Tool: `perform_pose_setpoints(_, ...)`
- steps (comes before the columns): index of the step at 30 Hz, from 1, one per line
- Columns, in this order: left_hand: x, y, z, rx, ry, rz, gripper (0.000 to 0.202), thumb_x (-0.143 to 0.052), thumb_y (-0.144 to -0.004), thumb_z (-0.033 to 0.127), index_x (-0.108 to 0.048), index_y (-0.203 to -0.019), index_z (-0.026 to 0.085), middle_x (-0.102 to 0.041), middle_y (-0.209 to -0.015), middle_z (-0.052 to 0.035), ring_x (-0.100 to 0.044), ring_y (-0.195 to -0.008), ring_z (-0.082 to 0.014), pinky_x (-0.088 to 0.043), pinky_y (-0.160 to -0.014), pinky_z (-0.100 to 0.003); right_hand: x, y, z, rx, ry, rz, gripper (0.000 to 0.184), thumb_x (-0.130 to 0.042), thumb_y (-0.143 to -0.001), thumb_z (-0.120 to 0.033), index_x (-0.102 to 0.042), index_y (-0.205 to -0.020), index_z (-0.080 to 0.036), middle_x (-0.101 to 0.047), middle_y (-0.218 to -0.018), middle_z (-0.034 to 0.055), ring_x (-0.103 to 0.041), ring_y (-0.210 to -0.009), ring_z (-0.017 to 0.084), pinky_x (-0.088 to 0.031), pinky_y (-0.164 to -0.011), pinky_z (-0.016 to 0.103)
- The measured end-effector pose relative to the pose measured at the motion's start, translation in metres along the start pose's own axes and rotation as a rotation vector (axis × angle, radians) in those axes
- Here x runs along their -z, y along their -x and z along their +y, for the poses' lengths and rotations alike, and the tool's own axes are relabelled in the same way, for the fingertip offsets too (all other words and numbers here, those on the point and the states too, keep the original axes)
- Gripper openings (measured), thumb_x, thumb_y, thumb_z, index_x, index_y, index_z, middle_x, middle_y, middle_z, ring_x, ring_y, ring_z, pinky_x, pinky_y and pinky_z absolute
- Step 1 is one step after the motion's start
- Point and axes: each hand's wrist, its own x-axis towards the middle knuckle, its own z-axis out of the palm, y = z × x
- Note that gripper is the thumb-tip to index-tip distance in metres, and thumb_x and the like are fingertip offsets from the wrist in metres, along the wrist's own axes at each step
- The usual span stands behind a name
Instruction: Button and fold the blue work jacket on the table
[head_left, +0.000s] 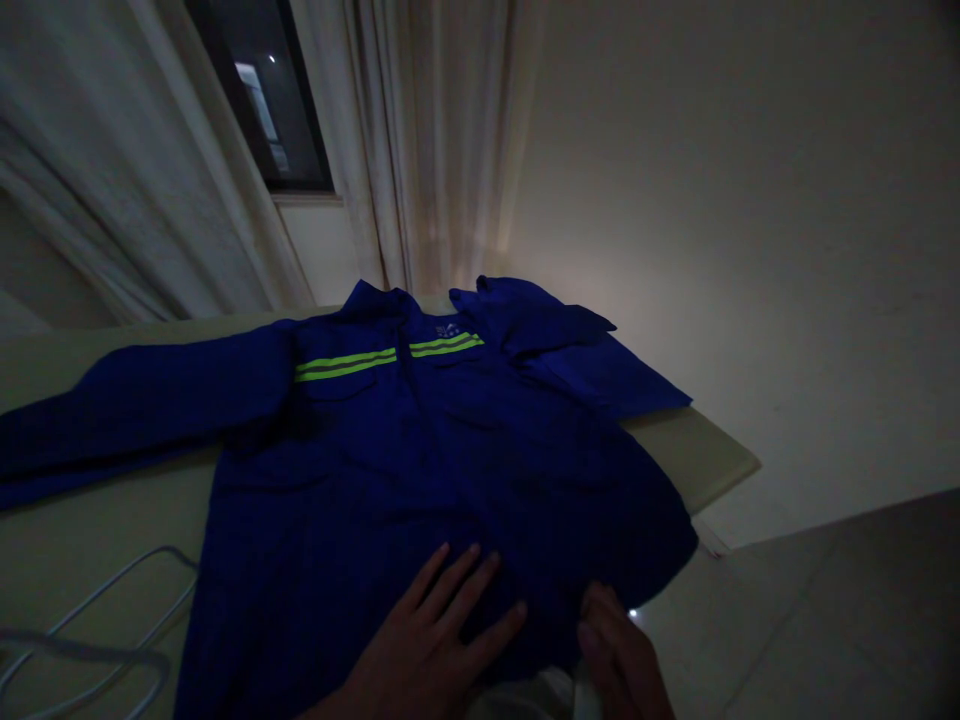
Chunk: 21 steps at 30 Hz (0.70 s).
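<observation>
Now the open left hand [424, 650] rests on the blue jacket [420, 480], the right hand [619, 650] curls at its hem, grip unclear; chest print [448, 329] unreadable.

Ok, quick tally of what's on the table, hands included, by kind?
Blue work jacket: 1
White wire hanger: 1
Hands, left hand and right hand: 2
Total: 4

Bare left hand [427, 640] and bare right hand [619, 650], nails short; pale top [525, 697] showing at bottom centre of frame, between them.
</observation>
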Motion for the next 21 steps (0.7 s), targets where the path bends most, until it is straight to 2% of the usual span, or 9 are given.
perform_pose_setpoints(3,0.0,0.001,0.002,-0.005,0.045,-0.052,0.106,-0.085,-0.085,0.042,-0.019,-0.168,0.042,-0.029,-0.171,-0.0179,-0.037,-0.155,-0.0423,-0.042,-0.118,-0.07,0.018,-0.009,0.013,-0.09,-0.062,-0.052,0.025,-0.044,-0.107,-0.021,-0.05,-0.084,-0.025,-0.057,-0.071,-0.0008,-0.058,-0.065,0.017,-0.05,-0.063,0.029)
perform_pose_setpoints(6,0.026,-0.006,-0.009,-0.006,0.207,-0.111,0.089,-0.071,-0.093,0.06,-0.027,-0.167,0.034,-0.038,-0.169,-0.0145,-0.045,-0.15,-0.0398,-0.046,-0.117,-0.066,0.028,-0.017,0.025,-0.089,0.004,-0.035,0.025,-0.049,-0.104,-0.019,-0.047,-0.08,-0.024,-0.053,-0.069,-0.0024,-0.055,-0.062,0.015,-0.046,-0.059,0.027)
perform_pose_setpoints(9,0.06,-0.03,-0.04,0.158,0.304,-0.063,0.054,-0.044,-0.108,0.048,-0.045,-0.158,0.027,-0.054,-0.159,-0.0102,-0.058,-0.138,-0.0299,-0.052,-0.114,-0.052,0.034,-0.03,0.033,0.004,0.15,-0.072,0.025,-0.054,-0.099,-0.017,-0.046,-0.076,-0.024,-0.053,-0.067,-0.0029,-0.054,-0.06,0.015,-0.045,-0.061,0.03)
perform_pose_setpoints(10,0.067,-0.04,-0.053,0.243,0.272,-0.022,0.051,-0.041,-0.109,0.045,-0.05,-0.154,0.023,-0.057,-0.155,-0.0124,-0.059,-0.136,-0.0307,-0.051,-0.114,-0.052,0.035,-0.037,0.034,0.045,0.19,-0.117,0.024,-0.055,-0.096,-0.017,-0.046,-0.075,-0.024,-0.053,-0.067,-0.0028,-0.054,-0.059,0.016,-0.044,-0.061,0.031)
perform_pose_setpoints(12,0.075,-0.063,-0.08,0.363,0.162,0.059,0.053,-0.045,-0.107,0.044,-0.054,-0.152,0.017,-0.056,-0.155,-0.0181,-0.053,-0.141,-0.0384,-0.045,-0.117,-0.062,0.038,-0.055,0.034,0.091,0.24,-0.208,0.021,-0.059,-0.093,-0.019,-0.049,-0.075,-0.024,-0.055,-0.068,-0.0016,-0.056,-0.061,0.017,-0.043,-0.06,0.032)
perform_pose_setpoints(13,0.074,-0.074,-0.092,0.357,0.137,0.068,0.053,-0.046,-0.107,0.043,-0.053,-0.152,0.016,-0.054,-0.157,-0.0186,-0.048,-0.146,-0.0408,-0.039,-0.119,-0.067,0.038,-0.066,0.032,0.091,0.245,-0.244,0.018,-0.061,-0.093,-0.021,-0.052,-0.078,-0.024,-0.059,-0.073,0.0,-0.058,-0.064,0.018,-0.044,-0.061,0.033)
perform_pose_setpoints(15,0.067,-0.09,-0.11,0.233,0.182,0.023,0.049,-0.046,-0.107,0.039,-0.053,-0.152,0.021,-0.05,-0.162,-0.0143,-0.041,-0.152,-0.0399,-0.028,-0.124,-0.072,0.036,-0.092,0.028,0.079,0.221,-0.286,0.004,-0.063,-0.095,-0.026,-0.062,-0.092,-0.023,-0.067,-0.089,0.0051,-0.066,-0.08,0.022,-0.052,-0.07,0.035)
perform_pose_setpoints(18,0.051,-0.1,-0.119,0.043,0.297,-0.023,0.046,-0.044,-0.107,0.034,-0.051,-0.152,0.027,-0.049,-0.164,-0.0096,-0.04,-0.154,-0.037,-0.024,-0.125,-0.074,0.018,-0.142,0.019,0.125,0.121,-0.362,0.025,-0.058,-0.102,-0.027,-0.066,-0.126,-0.025,-0.071,-0.121,0.0104,-0.067,-0.111,0.025,-0.055,-0.096,0.041)
perform_pose_setpoints(21,0.041,-0.098,-0.117,-0.03,0.356,0.059,0.048,-0.049,-0.106,0.033,-0.049,-0.153,0.03,-0.05,-0.163,-0.0092,-0.04,-0.154,-0.0343,-0.023,-0.126,-0.072,-0.028,-0.207,0.01,0.245,-0.053,-0.492,0.04,-0.049,-0.108,-0.026,-0.057,-0.147,-0.024,-0.066,-0.14,0.0114,-0.061,-0.13,0.024,-0.048,-0.113,0.043)
